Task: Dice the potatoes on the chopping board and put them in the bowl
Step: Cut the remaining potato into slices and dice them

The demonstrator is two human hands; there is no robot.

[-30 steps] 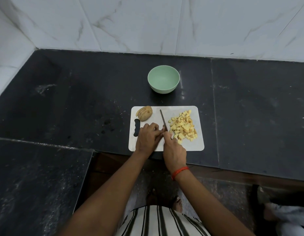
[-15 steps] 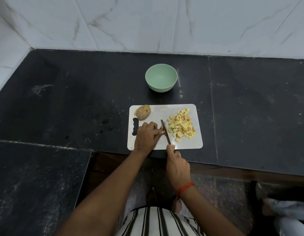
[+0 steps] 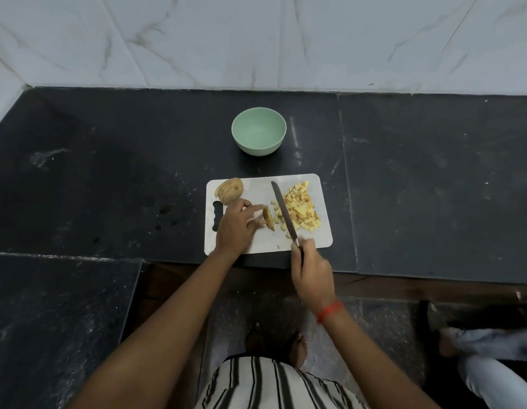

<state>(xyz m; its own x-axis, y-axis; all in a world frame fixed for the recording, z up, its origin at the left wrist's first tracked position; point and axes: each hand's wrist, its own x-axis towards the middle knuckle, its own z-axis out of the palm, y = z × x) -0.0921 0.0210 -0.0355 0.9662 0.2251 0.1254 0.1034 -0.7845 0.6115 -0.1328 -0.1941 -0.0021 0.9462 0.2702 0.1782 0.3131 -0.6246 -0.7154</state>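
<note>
Far left, black stone worktop (image 3: pixel 79 178), scuffed and flecked with pale marks, backed by a white marble wall (image 3: pixel 256 39). Near the front edge, a white chopping board (image 3: pixel 265 245) with a dark handle slot on its left side. In the board's far left corner, an unpeeled potato half (image 3: pixel 229 190), scored with cuts, lying apart from the rest. Just below it, resting on the board, the left hand (image 3: pixel 237 228), fingertips pinching a potato piece (image 3: pixel 268 219) set up on edge, index finger stretched over its top. Beyond the board and well apart from it, a pale green bowl (image 3: pixel 258 131), upright on the worktop. Right of the held piece, a knife (image 3: pixel 283 212), blade slanting across the board, tip toward the bowl. Filling the board's right half, diced potato (image 3: pixel 300 211) in a loose yellow heap, right up against the blade. At the board's near right corner, the right hand (image 3: pixel 312 273), closed round the knife handle, a red band (image 3: pixel 330 311) on the wrist. Far right, low by the floor, another person's legs (image 3: pixel 492 346) in pale denim.
</note>
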